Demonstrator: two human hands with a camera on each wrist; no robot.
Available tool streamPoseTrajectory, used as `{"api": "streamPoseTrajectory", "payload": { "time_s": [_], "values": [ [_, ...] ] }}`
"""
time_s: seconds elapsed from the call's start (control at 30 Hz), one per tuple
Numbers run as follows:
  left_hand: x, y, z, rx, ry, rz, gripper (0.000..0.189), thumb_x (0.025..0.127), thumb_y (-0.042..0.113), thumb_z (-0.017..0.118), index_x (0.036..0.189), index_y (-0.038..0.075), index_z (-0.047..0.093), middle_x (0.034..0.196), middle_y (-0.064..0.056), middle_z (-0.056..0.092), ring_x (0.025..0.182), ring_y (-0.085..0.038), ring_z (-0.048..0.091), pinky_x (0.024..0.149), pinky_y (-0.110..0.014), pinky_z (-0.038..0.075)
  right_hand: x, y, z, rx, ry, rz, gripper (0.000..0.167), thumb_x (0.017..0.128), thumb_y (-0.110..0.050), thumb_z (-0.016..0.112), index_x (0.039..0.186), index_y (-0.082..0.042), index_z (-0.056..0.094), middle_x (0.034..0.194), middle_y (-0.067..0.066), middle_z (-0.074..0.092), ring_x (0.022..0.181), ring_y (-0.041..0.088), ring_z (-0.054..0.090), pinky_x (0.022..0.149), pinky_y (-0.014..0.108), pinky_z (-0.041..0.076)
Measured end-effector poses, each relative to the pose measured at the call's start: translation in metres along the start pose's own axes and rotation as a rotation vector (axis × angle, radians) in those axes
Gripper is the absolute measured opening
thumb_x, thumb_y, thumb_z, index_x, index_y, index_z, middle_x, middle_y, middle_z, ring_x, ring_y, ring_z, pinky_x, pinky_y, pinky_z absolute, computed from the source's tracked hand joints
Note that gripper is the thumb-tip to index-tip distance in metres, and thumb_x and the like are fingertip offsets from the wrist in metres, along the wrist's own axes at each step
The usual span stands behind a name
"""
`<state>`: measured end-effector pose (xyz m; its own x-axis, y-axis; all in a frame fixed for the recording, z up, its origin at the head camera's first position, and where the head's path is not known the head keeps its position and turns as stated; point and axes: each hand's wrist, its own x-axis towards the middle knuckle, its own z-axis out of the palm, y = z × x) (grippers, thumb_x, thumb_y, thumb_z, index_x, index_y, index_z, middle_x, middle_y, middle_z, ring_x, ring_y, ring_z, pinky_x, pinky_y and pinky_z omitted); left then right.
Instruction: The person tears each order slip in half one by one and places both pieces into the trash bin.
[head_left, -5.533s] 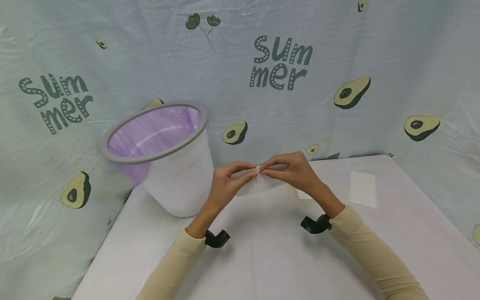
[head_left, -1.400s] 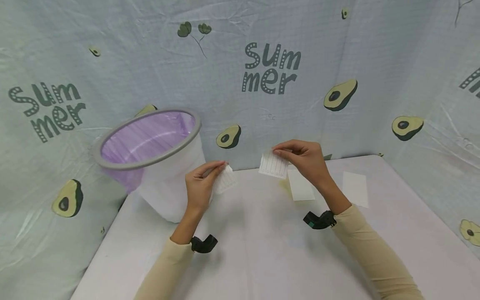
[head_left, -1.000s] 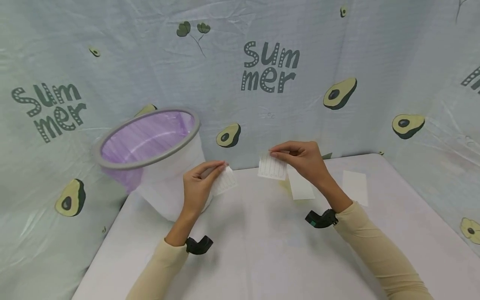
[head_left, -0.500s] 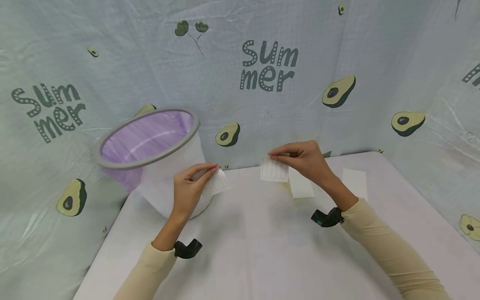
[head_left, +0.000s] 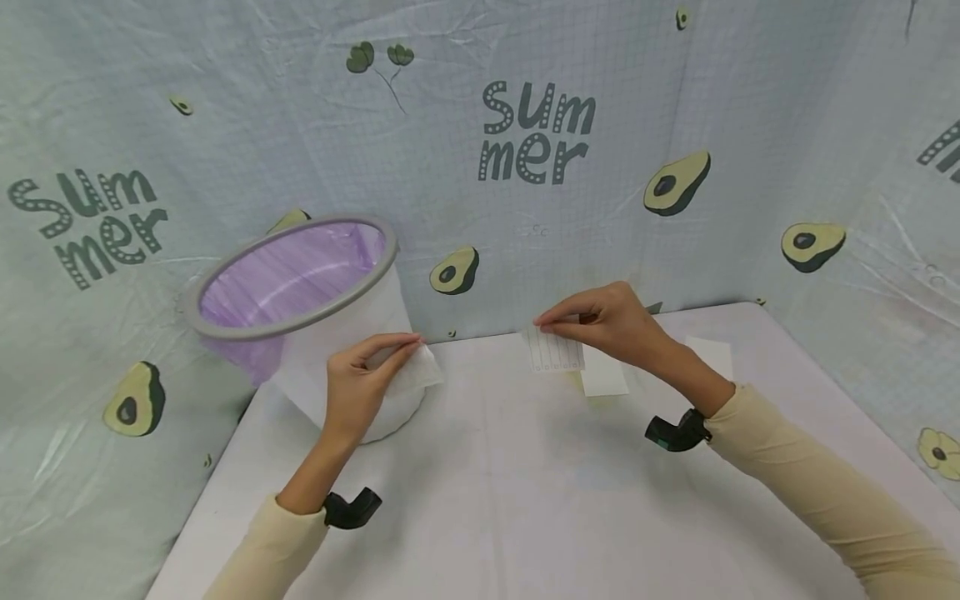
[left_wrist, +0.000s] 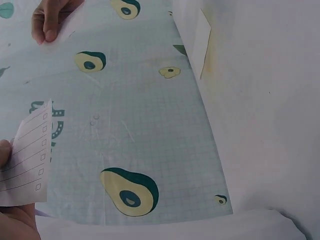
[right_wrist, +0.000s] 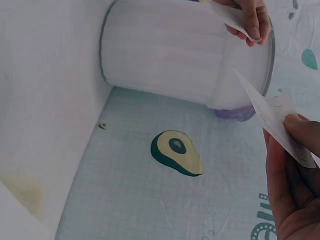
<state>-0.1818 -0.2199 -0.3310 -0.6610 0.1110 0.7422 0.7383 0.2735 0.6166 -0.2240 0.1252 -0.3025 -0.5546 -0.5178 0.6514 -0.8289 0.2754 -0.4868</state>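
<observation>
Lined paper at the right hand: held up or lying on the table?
Held up: the right hand pinches the lined paper near its upper edge; the right wrist view shows it clear of the table.

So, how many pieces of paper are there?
4: the left hand pinches a ruled piece, the right hand another ruled piece; a plain piece lies on the table near the right hand, and a second plain piece farther right, both partly blocked from view. More could be hidden underneath.
</observation>
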Motion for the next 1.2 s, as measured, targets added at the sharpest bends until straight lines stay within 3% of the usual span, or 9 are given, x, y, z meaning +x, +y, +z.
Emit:
{"api": "streamPoseTrajectory", "payload": {
  "time_s": [0.27, 0.37, 0.5, 0.57, 0.7, 0.9, 1.0, 1.2],
  "values": [
    [0.007, 0.011, -0.008, 0.089, -0.046, 0.037, 0.019, 0.085, -0.008, 0.076, 0.1, 0.003, 0.08, 0.097, -0.01, 0.078, 0.093, -0.005, 0.073, 0.08, -0.017, 0.055, 0.004, -0.003, -0.011, -0.097, -0.102, -0.074, 0.019, 0.084, 0.0, 0.081, 0.098, -0.013, 0.083, 0.09, -0.004, 0.078, 0.054, 0.002, 0.048, 0.049, 0.015, 0.036],
    [0.008, 0.017, -0.012, 0.114, -0.062, 0.052, 0.02, 0.085, -0.008, 0.077, 0.1, 0.005, 0.081, 0.096, -0.008, 0.078, 0.067, 0.001, 0.063, 0.061, -0.01, 0.045, 0.002, -0.001, -0.014, -0.135, -0.175, -0.096, 0.019, 0.083, 0.0, 0.082, 0.096, -0.014, 0.083, 0.089, -0.005, 0.078, 0.058, 0.0, 0.052, 0.052, 0.014, 0.041],
    [0.01, 0.023, -0.017, 0.146, -0.097, 0.08, 0.021, 0.085, -0.008, 0.077, 0.1, 0.005, 0.081, 0.096, -0.007, 0.078, 0.05, -0.001, 0.039, 0.046, -0.019, 0.026, 0.0, 0.0, -0.018, -0.171, -0.264, -0.132, 0.018, 0.083, 0.0, 0.082, 0.095, -0.013, 0.082, 0.087, -0.004, 0.078, 0.06, -0.002, 0.054, 0.054, 0.015, 0.045],
    [0.011, 0.025, -0.02, 0.162, -0.115, 0.085, 0.021, 0.085, -0.008, 0.077, 0.1, 0.006, 0.081, 0.096, -0.006, 0.079, 0.054, -0.002, 0.05, 0.047, -0.019, 0.028, 0.001, -0.001, -0.02, -0.191, -0.293, -0.16, 0.018, 0.083, 0.001, 0.082, 0.095, -0.012, 0.082, 0.087, -0.004, 0.078, 0.062, -0.002, 0.056, 0.055, 0.016, 0.046],
    [0.013, 0.028, -0.024, 0.195, -0.148, 0.09, 0.021, 0.084, -0.008, 0.078, 0.1, 0.006, 0.081, 0.095, -0.005, 0.079, 0.076, -0.006, 0.07, 0.057, -0.012, 0.041, 0.003, -0.004, -0.024, -0.249, -0.36, -0.225, 0.017, 0.082, 0.001, 0.082, 0.094, -0.011, 0.082, 0.087, -0.004, 0.077, 0.067, 0.002, 0.065, 0.059, 0.018, 0.052],
    [0.018, 0.036, -0.032, 0.246, -0.207, 0.131, 0.023, 0.082, -0.009, 0.079, 0.099, 0.007, 0.081, 0.093, -0.003, 0.079, 0.081, -0.003, 0.072, 0.066, -0.009, 0.047, 0.011, -0.016, -0.03, -0.389, -0.495, -0.292, 0.016, 0.083, 0.001, 0.081, 0.094, -0.01, 0.08, 0.086, -0.003, 0.077, 0.074, 0.007, 0.07, 0.067, 0.023, 0.057],
    [0.021, 0.042, -0.037, 0.276, -0.235, 0.138, 0.024, 0.082, -0.009, 0.079, 0.1, 0.008, 0.081, 0.094, -0.002, 0.079, 0.085, -0.004, 0.073, 0.073, -0.011, 0.051, 0.016, -0.024, -0.031, -0.421, -0.534, -0.29, 0.016, 0.084, 0.002, 0.08, 0.093, -0.011, 0.08, 0.083, -0.004, 0.075, 0.07, 0.008, 0.069, 0.066, 0.023, 0.057],
    [0.026, 0.05, -0.044, 0.302, -0.292, 0.112, 0.022, 0.082, -0.005, 0.08, 0.099, 0.009, 0.081, 0.093, -0.001, 0.079, 0.086, 0.001, 0.071, 0.074, -0.01, 0.051, 0.021, -0.035, -0.028, -0.483, -0.597, -0.322, 0.017, 0.085, 0.003, 0.076, 0.087, -0.014, 0.078, 0.072, -0.007, 0.068, 0.062, 0.008, 0.061, 0.059, 0.022, 0.051]
  ]
}}
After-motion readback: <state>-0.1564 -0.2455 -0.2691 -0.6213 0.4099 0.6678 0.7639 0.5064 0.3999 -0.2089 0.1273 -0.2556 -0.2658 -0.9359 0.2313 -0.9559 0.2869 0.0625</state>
